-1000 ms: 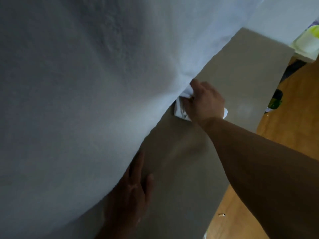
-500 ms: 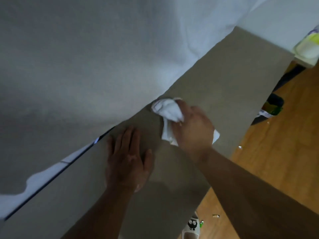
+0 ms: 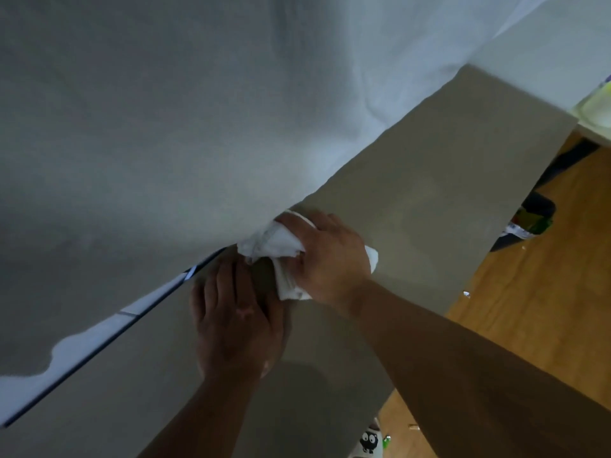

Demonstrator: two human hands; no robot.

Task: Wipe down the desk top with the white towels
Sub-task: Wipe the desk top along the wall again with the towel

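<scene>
- Two bare hands work on the grey desk (image 3: pixel 429 180), which runs slantwise across the head view from lower left to upper right.
- The right hand (image 3: pixel 330 256) has its grip closed around a crumpled white towel (image 3: pixel 274 244), pressing it down onto the desk top close to the back edge.
- Part of the towel bunches out ahead of the thumb side, another fold hangs below the palm, and a small corner shows past the far side of the hand.
- The left hand (image 3: pixel 234 315) lies flat on the desk with its fingers spread and straight, palm down, holding nothing; its fingertips sit just beside the towel's lower fold, perhaps touching it, though shadow there makes that hard to tell.
- A large white cloth (image 3: pixel 198 110) fills the upper left of the view and overhangs the desk's back edge, touching the towel's upper end.
- Below the cloth's wavy hem, a pale strip with a dark line (image 3: pixel 109 328) follows the desk edge.
- A wooden floor (image 3: pixel 545 309) shows to the right of the desk, with small bits of litter on it.
- At the bottom edge stands a small white item with a black cartoon face (image 3: pixel 369 441).
</scene>
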